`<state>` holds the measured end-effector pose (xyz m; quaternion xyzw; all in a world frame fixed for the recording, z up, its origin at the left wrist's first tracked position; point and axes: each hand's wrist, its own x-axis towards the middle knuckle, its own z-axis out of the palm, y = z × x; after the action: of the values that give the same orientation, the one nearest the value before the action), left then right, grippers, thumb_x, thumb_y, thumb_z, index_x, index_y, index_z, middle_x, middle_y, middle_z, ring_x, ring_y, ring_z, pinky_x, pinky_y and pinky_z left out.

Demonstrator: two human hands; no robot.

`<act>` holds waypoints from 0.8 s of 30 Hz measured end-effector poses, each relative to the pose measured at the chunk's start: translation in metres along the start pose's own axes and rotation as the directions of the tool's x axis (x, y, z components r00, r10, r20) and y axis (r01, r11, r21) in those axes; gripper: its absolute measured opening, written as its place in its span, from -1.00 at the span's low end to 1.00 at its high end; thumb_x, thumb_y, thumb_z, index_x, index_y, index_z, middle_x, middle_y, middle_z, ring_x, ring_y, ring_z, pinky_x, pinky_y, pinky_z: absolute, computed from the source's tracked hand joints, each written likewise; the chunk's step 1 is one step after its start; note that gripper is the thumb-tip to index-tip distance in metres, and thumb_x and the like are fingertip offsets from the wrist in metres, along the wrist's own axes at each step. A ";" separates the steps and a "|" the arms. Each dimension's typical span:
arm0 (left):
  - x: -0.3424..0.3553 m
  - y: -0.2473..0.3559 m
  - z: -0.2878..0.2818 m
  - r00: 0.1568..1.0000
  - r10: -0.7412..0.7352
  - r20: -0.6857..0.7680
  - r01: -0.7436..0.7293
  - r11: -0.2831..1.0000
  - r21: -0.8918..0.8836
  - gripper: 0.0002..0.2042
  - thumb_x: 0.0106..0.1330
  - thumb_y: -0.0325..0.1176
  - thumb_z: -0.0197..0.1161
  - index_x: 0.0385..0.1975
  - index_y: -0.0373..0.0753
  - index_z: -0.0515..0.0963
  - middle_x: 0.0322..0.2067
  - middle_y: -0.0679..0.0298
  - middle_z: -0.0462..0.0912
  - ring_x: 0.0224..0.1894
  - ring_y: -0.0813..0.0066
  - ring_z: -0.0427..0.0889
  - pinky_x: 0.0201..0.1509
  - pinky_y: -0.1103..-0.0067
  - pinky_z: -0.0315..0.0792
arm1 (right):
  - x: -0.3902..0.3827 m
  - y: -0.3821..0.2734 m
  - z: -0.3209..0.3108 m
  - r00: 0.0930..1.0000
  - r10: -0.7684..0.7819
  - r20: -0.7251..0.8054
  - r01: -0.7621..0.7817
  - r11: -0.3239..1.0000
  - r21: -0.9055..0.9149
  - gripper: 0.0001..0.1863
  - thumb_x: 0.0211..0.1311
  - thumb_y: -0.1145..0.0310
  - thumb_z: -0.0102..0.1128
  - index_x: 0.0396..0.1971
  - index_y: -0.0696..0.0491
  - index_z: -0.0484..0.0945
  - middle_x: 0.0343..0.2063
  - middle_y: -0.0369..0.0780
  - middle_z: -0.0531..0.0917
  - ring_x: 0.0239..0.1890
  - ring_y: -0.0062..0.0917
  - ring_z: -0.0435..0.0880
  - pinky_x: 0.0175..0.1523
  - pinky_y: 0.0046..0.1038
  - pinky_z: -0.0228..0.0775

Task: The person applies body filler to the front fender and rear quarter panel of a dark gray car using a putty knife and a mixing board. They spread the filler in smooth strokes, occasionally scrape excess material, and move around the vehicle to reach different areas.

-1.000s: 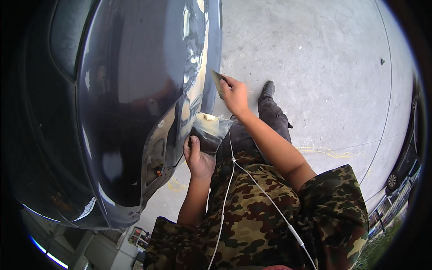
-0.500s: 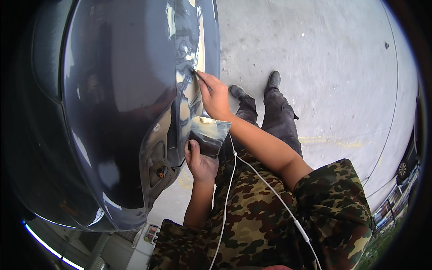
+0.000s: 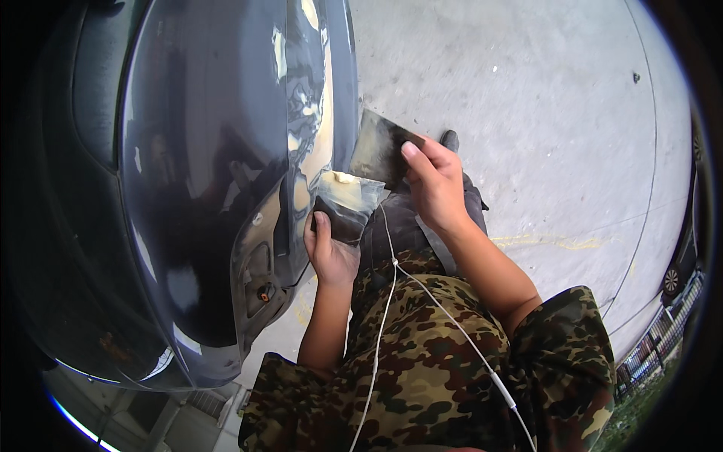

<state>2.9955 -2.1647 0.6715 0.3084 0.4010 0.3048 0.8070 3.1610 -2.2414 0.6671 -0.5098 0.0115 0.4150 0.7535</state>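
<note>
A dark grey car body [image 3: 199, 128] fills the left, with uneven cream filler patches [image 3: 301, 151] along its right edge. My left hand [image 3: 329, 248] grips a dark square plate [image 3: 349, 215] with smears and a lump of cream paste [image 3: 341, 178] along its top, close beside the car's edge. My right hand [image 3: 435, 184] is closed on a thin, flat, grey-green spreader [image 3: 379, 147], raised just right of the car and above the plate, off the car's surface. An opening in the panel at lower left holds a small orange part [image 3: 263, 295].
Pale concrete floor [image 3: 527, 113] lies to the right, with a yellow scrawl [image 3: 550, 242]. My dark-trousered legs are below, behind white cords [image 3: 373, 354] over my camouflage shirt. A dark car with a wheel [image 3: 670, 280] and railings [image 3: 655, 339] stand at the right rim.
Half a second ago my right hand was at the car's filled edge; it has moved right and away, and the spreader's broad face now shows. My left hand has shifted slightly up.
</note>
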 end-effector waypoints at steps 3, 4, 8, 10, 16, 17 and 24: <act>0.008 -0.003 0.007 1.000 -0.005 0.014 0.005 1.000 -0.002 -0.64 0.48 -0.23 0.01 0.12 -0.36 0.37 0.05 0.16 0.52 0.10 0.33 0.51 0.21 0.38 0.35 | -0.021 -0.019 -0.003 0.997 -0.051 0.049 0.052 0.999 -0.004 -0.68 0.36 0.41 0.11 0.01 0.28 0.56 -0.17 -0.26 0.66 -0.12 -0.66 0.54 0.03 -0.57 0.37; 0.010 -0.004 0.009 1.000 -0.010 0.021 0.010 1.000 -0.007 -0.65 0.48 -0.23 0.02 0.11 -0.36 0.37 0.04 0.16 0.52 0.09 0.33 0.52 0.20 0.38 0.36 | -0.026 -0.026 -0.005 0.997 -0.053 0.058 0.056 0.998 -0.043 -0.68 0.36 0.41 0.11 0.01 0.28 0.56 -0.18 -0.26 0.66 -0.13 -0.66 0.54 0.02 -0.57 0.38; 0.011 -0.011 0.017 0.998 0.009 0.064 -0.005 0.998 -0.064 -0.66 0.47 -0.23 0.04 0.06 -0.35 0.42 0.01 0.19 0.54 0.07 0.33 0.53 0.17 0.39 0.38 | -0.029 -0.050 -0.029 0.875 -0.261 0.408 0.467 0.679 -0.566 -0.77 0.30 0.51 0.10 -0.09 0.18 0.62 -0.27 -0.15 0.71 -0.30 -0.50 0.66 -0.14 -0.52 0.45; 0.010 -0.013 0.021 0.998 -0.003 0.055 0.008 0.996 -0.087 -0.67 0.47 -0.23 0.04 0.06 -0.35 0.42 0.01 0.20 0.55 0.07 0.34 0.53 0.16 0.40 0.38 | -0.025 -0.057 -0.052 0.874 -0.136 0.466 0.453 0.574 -0.683 -0.77 0.25 0.54 0.10 -0.12 0.17 0.62 -0.31 -0.04 0.68 -0.33 -0.30 0.67 -0.18 -0.46 0.47; 0.005 -0.012 0.040 0.999 0.039 0.006 -0.038 0.985 -0.166 -0.67 0.45 -0.27 0.07 0.08 -0.36 0.40 0.02 0.19 0.54 0.05 0.36 0.54 0.16 0.42 0.40 | -0.023 -0.049 -0.114 0.998 -0.050 0.031 0.058 0.790 -0.610 -0.76 0.37 0.41 0.07 -0.13 0.26 0.59 -0.35 -0.27 0.67 -0.30 -0.64 0.57 -0.14 -0.54 0.43; 0.002 -0.013 0.045 0.999 0.045 0.002 -0.044 0.981 -0.187 -0.66 0.45 -0.27 0.08 0.09 -0.38 0.39 0.02 0.18 0.54 0.04 0.36 0.55 0.16 0.42 0.41 | -0.020 -0.050 -0.124 0.999 -0.031 0.012 0.032 0.834 -0.551 -0.75 0.39 0.39 0.07 -0.13 0.27 0.58 -0.34 -0.29 0.66 -0.29 -0.68 0.55 -0.14 -0.56 0.42; -0.021 -0.047 0.108 0.999 0.031 -0.009 -0.032 0.956 -0.291 -0.62 0.45 -0.28 0.06 0.17 -0.34 0.34 0.08 0.17 0.52 0.12 0.30 0.53 0.20 0.37 0.41 | 0.022 -0.069 -0.187 0.975 0.219 -0.037 -0.221 0.946 -0.236 -0.79 0.41 0.33 0.06 -0.17 0.14 0.57 -0.36 -0.34 0.64 -0.31 -0.67 0.56 -0.19 -0.57 0.39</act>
<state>3.0869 -2.2367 0.6984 0.1921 0.3485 0.3740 0.8377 3.2954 -2.3822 0.6204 -0.5943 0.0221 0.4923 0.6356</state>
